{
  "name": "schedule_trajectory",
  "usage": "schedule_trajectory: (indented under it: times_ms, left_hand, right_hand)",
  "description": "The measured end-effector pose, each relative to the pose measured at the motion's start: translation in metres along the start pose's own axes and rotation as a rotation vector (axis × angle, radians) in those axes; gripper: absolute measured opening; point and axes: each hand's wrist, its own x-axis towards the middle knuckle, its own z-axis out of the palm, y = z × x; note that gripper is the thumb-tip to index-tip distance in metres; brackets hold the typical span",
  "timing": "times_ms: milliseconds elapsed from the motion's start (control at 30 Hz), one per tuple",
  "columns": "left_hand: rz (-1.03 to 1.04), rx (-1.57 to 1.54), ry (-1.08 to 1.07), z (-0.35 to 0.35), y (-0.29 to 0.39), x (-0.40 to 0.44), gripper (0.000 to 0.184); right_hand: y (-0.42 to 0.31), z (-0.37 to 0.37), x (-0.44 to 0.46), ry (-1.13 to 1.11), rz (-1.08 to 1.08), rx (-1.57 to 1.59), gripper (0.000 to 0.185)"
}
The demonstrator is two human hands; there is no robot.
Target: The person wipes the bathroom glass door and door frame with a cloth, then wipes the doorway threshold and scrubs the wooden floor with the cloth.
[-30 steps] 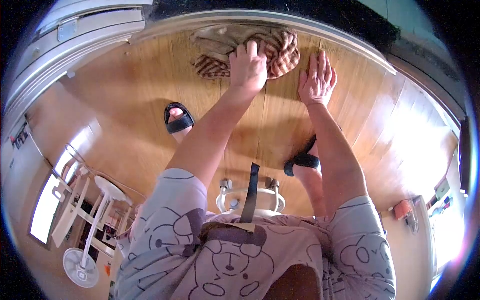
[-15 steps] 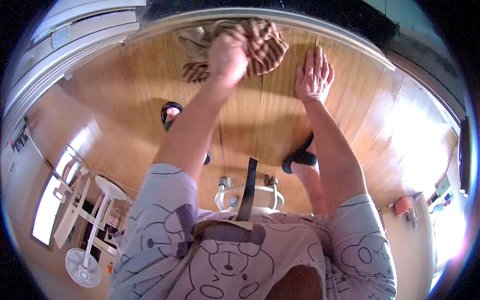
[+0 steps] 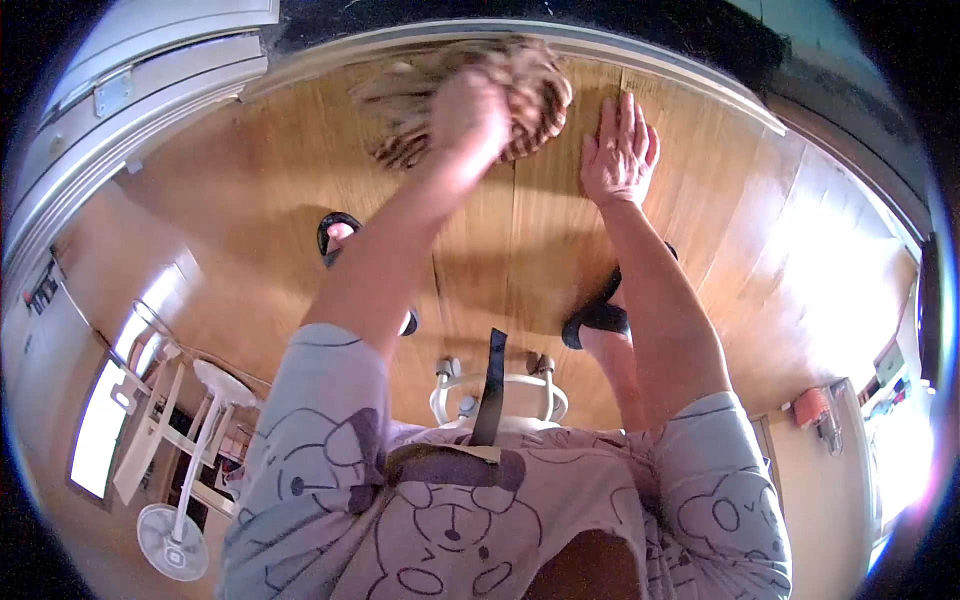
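Note:
My left hand point(image 3: 470, 118), blurred by motion, is closed on a brown striped cloth point(image 3: 535, 95) pressed against the wooden floor point(image 3: 555, 190). The cloth is bunched under and around the fingers, and its left part is smeared by motion. To the right, my right hand point(image 3: 620, 165) lies palm down on the boards with its fingers stretched out, holding nothing. It is apart from the cloth. My fingertips on the left are mostly hidden by the hand and the fabric.
A pale raised edge point(image 3: 640, 55) curves along the far side of the floor. My feet in black sandals point(image 3: 600, 322) stand below the arms. Close by is a white wheeled base point(image 3: 555, 400). A white fan point(image 3: 172, 540) stands at lower left, near a shelf.
My left hand has shifted slightly right and down over the cloth, whose left side is now more blurred. The right hand stays flat on the floor, with the view slightly shifted.

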Motion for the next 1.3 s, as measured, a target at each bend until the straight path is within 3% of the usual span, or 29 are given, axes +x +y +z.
schedule_trajectory:
  times_ms: [33,67,133,233,333,367,433,467,500,600,633,733,800,833,900,933,967,1033,1100,1133,1200,1267,1300]
  left_hand:
    - [0.069,-0.056,0.036,0.015,0.016,0.008,0.019]
    - [-0.007,-0.056,0.187,0.008,0.038,0.006,0.023]
    - [-0.068,-0.168,0.014,0.0,0.027,0.002,0.022]
    - [-0.074,-0.439,0.028,0.0,-0.042,-0.003,0.017]
    - [-0.124,-0.089,-0.138,-0.034,-0.073,-0.009,0.014]
    - [-0.166,0.038,-0.334,-0.032,-0.056,-0.004,0.017]
    - [-0.191,-0.232,-0.058,-0.034,-0.018,0.001,0.019]
    - [-0.229,-0.249,-0.113,-0.023,-0.006,0.009,0.02]
    - [-0.012,-0.097,0.071,-0.021,0.004,0.006,0.016]
    - [0.12,0.066,-0.043,-0.044,-0.013,-0.004,0.013]
    - [-0.021,-0.237,-0.118,-0.019,-0.048,-0.003,0.013]
    - [0.1,-0.101,0.48,0.101,-0.193,-0.009,0.023]
    - [0.007,0.153,0.297,-0.009,-0.214,-0.025,0.016]
    - [-0.007,0.265,0.241,-0.032,-0.23,-0.033,0.014]
    - [-0.05,0.399,0.217,-0.048,-0.274,-0.036,0.015]
    - [-0.099,0.39,0.234,-0.046,-0.297,-0.036,0.018]
    - [-0.285,0.192,0.296,-0.021,-0.337,-0.035,0.02]
    - [-0.328,0.227,0.378,-0.028,-0.355,-0.036,0.024]
    - [-0.272,0.518,0.192,-0.061,-0.33,-0.029,0.023]
    - [-0.27,0.517,0.177,-0.057,-0.322,-0.028,0.023]
    - [-0.558,0.188,-0.058,-0.046,-0.289,-0.008,0.018]
    - [-0.497,0.128,-0.181,-0.042,-0.211,-0.003,0.013]
    - [-0.432,0.118,-0.066,-0.043,-0.168,-0.005,0.012]
  right_hand:
    - [-0.001,-0.001,0.0,0.133,-0.044,0.031,0.059]
    - [-0.002,0.0,0.001,0.133,-0.044,0.034,0.059]
    - [-0.001,0.002,0.0,0.018,0.001,-0.072,0.061]
    - [0.0,0.001,0.003,0.07,-0.02,-0.018,0.062]
    - [-0.002,0.001,-0.002,0.068,-0.019,-0.006,0.061]
    - [-0.002,-0.001,-0.005,0.07,-0.023,0.001,0.061]
    - [-0.001,0.002,0.001,0.086,-0.018,0.018,0.059]
    - [-0.002,0.002,0.004,0.094,-0.036,0.035,0.059]
    - [-0.003,0.002,0.004,0.095,-0.031,-0.003,0.059]
    - [-0.004,0.003,0.001,0.108,-0.037,-0.026,0.058]
    - [-0.003,0.004,0.0,0.133,-0.046,-0.019,0.058]
    - [0.001,0.009,-0.001,0.158,-0.056,-0.022,0.058]
    - [0.001,0.008,0.0,0.163,-0.067,-0.015,0.058]
    - [-0.001,0.005,0.0,0.155,-0.061,-0.017,0.058]
    - [-0.002,0.005,0.001,0.16,-0.064,-0.026,0.058]
    - [-0.001,0.005,0.0,0.158,-0.068,-0.038,0.057]
    - [-0.001,0.005,0.0,0.175,-0.079,-0.022,0.057]
    - [-0.002,0.006,0.0,0.177,-0.074,-0.017,0.057]
    - [0.0,0.009,0.004,0.179,-0.062,-0.013,0.057]
    - [0.001,0.01,0.001,0.188,-0.081,-0.015,0.056]
    - [0.001,0.007,0.003,0.216,-0.108,-0.017,0.056]
    - [-0.003,0.005,0.0,0.16,-0.058,-0.032,0.056]
    - [-0.003,0.006,-0.001,0.151,-0.059,-0.059,0.056]
